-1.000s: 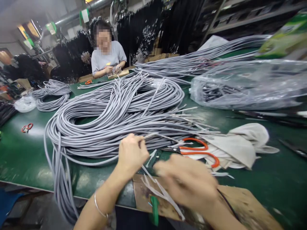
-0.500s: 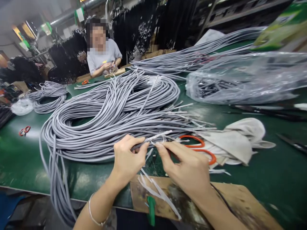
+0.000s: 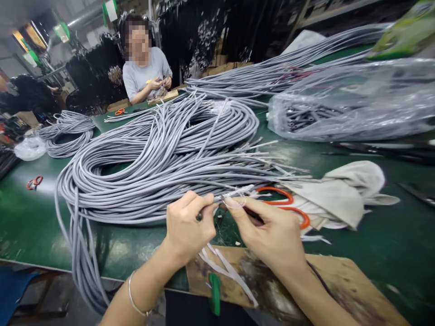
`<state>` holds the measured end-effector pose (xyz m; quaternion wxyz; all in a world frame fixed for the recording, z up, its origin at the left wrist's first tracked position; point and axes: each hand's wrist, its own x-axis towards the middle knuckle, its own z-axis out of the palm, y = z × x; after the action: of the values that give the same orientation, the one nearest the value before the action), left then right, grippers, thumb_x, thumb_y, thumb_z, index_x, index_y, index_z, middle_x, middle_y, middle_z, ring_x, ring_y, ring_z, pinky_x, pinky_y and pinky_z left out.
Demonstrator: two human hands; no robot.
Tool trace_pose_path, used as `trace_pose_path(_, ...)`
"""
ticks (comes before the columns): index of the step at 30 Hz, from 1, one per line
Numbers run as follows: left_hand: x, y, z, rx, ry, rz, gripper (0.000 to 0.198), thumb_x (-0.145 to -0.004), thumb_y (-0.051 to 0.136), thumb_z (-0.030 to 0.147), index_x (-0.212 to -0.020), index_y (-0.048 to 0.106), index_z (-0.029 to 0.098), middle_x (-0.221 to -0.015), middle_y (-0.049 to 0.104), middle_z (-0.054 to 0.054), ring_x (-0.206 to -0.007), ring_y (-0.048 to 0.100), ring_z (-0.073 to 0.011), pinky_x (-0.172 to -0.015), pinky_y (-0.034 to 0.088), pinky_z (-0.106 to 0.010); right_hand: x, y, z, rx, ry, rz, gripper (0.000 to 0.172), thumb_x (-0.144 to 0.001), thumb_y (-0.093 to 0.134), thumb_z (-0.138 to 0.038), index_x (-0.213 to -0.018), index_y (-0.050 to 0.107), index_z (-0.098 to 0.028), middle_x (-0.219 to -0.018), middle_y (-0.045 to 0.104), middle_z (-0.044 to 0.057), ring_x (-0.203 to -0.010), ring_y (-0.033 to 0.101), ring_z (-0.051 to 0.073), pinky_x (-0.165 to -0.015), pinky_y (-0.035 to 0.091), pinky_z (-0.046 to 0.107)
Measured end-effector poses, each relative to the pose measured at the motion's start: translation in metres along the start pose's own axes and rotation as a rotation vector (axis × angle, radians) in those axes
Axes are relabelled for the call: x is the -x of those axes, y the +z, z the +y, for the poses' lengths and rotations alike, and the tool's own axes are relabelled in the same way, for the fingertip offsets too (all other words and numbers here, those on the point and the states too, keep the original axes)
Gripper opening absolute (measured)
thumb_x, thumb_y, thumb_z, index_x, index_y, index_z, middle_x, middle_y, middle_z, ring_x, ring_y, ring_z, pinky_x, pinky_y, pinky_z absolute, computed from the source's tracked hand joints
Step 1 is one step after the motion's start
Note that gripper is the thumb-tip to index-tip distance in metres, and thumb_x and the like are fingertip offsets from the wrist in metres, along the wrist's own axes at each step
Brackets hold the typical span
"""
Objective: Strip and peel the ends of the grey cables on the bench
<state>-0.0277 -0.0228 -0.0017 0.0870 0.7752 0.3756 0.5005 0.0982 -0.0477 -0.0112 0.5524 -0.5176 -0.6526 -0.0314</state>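
Observation:
My left hand (image 3: 188,226) is closed in a pinch on the end of one grey cable (image 3: 204,207) that runs out of the big grey cable coil (image 3: 152,158) on the green table (image 3: 30,222). My right hand (image 3: 272,235) pinches the stripped white tip of that same cable (image 3: 234,194) just right of the left fingers. Both hands hover above a worn wooden board (image 3: 306,290) at the near table edge, where white sheath strips (image 3: 227,271) and a green-handled tool (image 3: 215,293) lie.
Orange-handled scissors (image 3: 288,206) and a beige cloth (image 3: 346,194) lie right of my hands. A clear plastic bag of cable pieces (image 3: 346,104) sits at the back right. A person in a grey shirt (image 3: 144,74) works at the far end. Smaller cable coil (image 3: 68,131) at left.
My right hand came up from over the board to the cable tip and now pinches it beside my left hand. The left hand kept its hold on the cable.

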Motion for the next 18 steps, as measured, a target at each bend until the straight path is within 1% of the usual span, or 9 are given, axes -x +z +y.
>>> trace_pose_path(6, -0.002, -0.003, 0.001, 0.022, -0.124, -0.016, 0.010, -0.076, 0.059, 0.010, -0.070, 0.067, 0.014, -0.061, 0.062, -0.002, -0.049, 0.054, -0.0088, -0.042, 0.042, -0.017, 0.002, 0.001, 0.002, 0.030, -0.275, 0.056, 0.012, -0.085, 0.055, -0.014, -0.075, 0.060, -0.017, -0.063, 0.068, 0.003, -0.054, 0.063, 0.013, -0.053, 0.048, 0.021)
trace_pose_path(7, -0.003, -0.004, 0.002, 0.015, -0.125, -0.017, 0.011, -0.076, 0.059, 0.011, -0.069, 0.066, 0.015, -0.061, 0.063, -0.002, -0.050, 0.055, -0.0092, -0.043, 0.043, -0.017, 0.002, 0.002, 0.003, 0.034, -0.277, 0.057, 0.012, -0.085, 0.055, -0.014, -0.075, 0.060, -0.017, -0.063, 0.068, 0.003, -0.053, 0.063, 0.013, -0.052, 0.048, 0.021)
trace_pose_path(9, -0.002, -0.004, 0.002, -0.018, -0.080, -0.005, 0.012, -0.077, 0.058, 0.013, -0.069, 0.066, 0.015, -0.060, 0.063, -0.002, -0.049, 0.055, -0.0094, -0.043, 0.044, -0.018, 0.002, 0.004, 0.004, 0.032, -0.199, 0.056, 0.014, -0.085, 0.055, -0.014, -0.072, 0.059, -0.017, -0.060, 0.066, 0.002, -0.049, 0.061, 0.011, -0.049, 0.047, 0.019)
trace_pose_path(11, 0.001, -0.002, 0.002, -0.074, 0.024, 0.030, 0.014, -0.081, 0.054, 0.015, -0.073, 0.066, 0.014, -0.059, 0.062, -0.002, -0.046, 0.053, -0.0091, -0.043, 0.043, -0.019, 0.000, 0.004, 0.004, 0.045, -0.085, 0.073, 0.017, -0.086, 0.054, -0.015, -0.069, 0.057, -0.018, -0.056, 0.063, 0.000, -0.044, 0.057, 0.009, -0.043, 0.044, 0.018)
trace_pose_path(12, 0.003, 0.000, 0.001, -0.107, 0.078, 0.050, 0.016, -0.083, 0.052, 0.016, -0.076, 0.066, 0.013, -0.058, 0.061, -0.002, -0.046, 0.053, -0.0092, -0.043, 0.042, -0.019, -0.001, 0.004, 0.002, 0.062, -0.059, 0.088, 0.017, -0.085, 0.054, -0.015, -0.069, 0.057, -0.018, -0.056, 0.063, 0.000, -0.043, 0.056, 0.009, -0.041, 0.042, 0.018)
trace_pose_path(13, 0.005, 0.001, 0.000, -0.144, 0.115, 0.058, 0.017, -0.084, 0.050, 0.017, -0.079, 0.067, 0.013, -0.058, 0.061, -0.002, -0.046, 0.053, -0.0095, -0.043, 0.042, -0.019, -0.001, 0.003, 0.000, 0.082, -0.080, 0.105, 0.017, -0.085, 0.055, -0.014, -0.069, 0.057, -0.018, -0.056, 0.063, -0.001, -0.043, 0.055, 0.009, -0.041, 0.042, 0.018)
trace_pose_path(15, 0.007, 0.004, -0.004, -0.218, 0.108, 0.026, 0.019, -0.084, 0.049, 0.016, -0.076, 0.066, 0.014, -0.058, 0.061, -0.002, -0.047, 0.054, -0.0107, -0.044, 0.042, -0.021, -0.002, -0.001, -0.007, 0.088, -0.247, 0.103, 0.016, -0.083, 0.055, -0.013, -0.070, 0.057, -0.020, -0.054, 0.061, -0.001, -0.044, 0.055, 0.010, -0.043, 0.041, 0.020)
trace_pose_path(17, 0.005, 0.005, -0.010, -0.248, 0.022, -0.040, 0.019, -0.081, 0.052, 0.014, -0.067, 0.065, 0.016, -0.058, 0.061, -0.002, -0.050, 0.056, -0.0123, -0.046, 0.044, -0.022, -0.002, -0.004, -0.015, -0.003, -0.483, 0.022, 0.016, -0.082, 0.053, -0.011, -0.071, 0.057, -0.021, -0.050, 0.058, -0.003, -0.042, 0.051, 0.010, -0.043, 0.041, 0.022)
trace_pose_path(18, 0.004, 0.006, -0.012, -0.232, -0.019, -0.058, 0.018, -0.079, 0.055, 0.012, -0.064, 0.064, 0.016, -0.059, 0.062, -0.003, -0.052, 0.058, -0.0131, -0.049, 0.046, -0.022, -0.002, -0.006, -0.018, -0.055, -0.555, -0.013, 0.017, -0.082, 0.052, -0.010, -0.071, 0.057, -0.022, -0.048, 0.056, -0.004, -0.040, 0.049, 0.010, -0.043, 0.040, 0.022)
